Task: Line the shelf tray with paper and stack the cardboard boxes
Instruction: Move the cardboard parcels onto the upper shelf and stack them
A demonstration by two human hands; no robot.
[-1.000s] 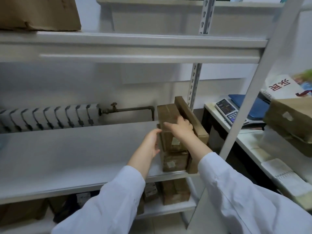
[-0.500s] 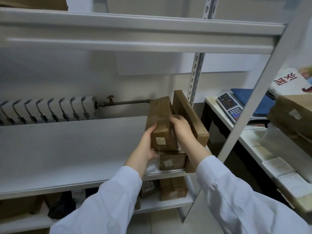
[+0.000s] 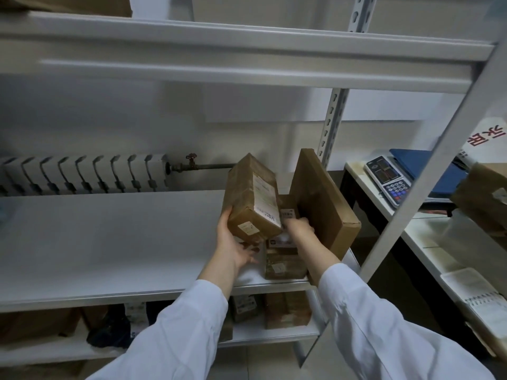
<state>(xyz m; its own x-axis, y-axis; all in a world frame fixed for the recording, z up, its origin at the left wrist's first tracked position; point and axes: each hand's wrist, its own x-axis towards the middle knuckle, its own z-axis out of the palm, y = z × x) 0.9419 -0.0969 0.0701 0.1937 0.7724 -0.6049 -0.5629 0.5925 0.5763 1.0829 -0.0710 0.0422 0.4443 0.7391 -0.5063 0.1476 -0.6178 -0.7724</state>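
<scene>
Both arms reach forward from the near side in white sleeves (image 3: pixel 178 333), wrists bare. The left hand (image 3: pixel 233 244) is turned palm up and cups the near lower corner of the tilted box (image 3: pixel 251 196), thumb raised along its left face, fingers spread beneath. The right hand (image 3: pixel 299 229) is blurred at the box's right side. Its fingers look curled, though their hold is unclear.

Clad in long white cloth: left sleeve (image 3: pixel 175 333) and right sleeve (image 3: pixel 378 325), both loose, softly creased, faintly bluish in the shade, ending in plain cuffs. Beyond the cuffs, bare forearms, bare left hand (image 3: pixel 233 242) and right hand (image 3: pixel 297 229).
</scene>
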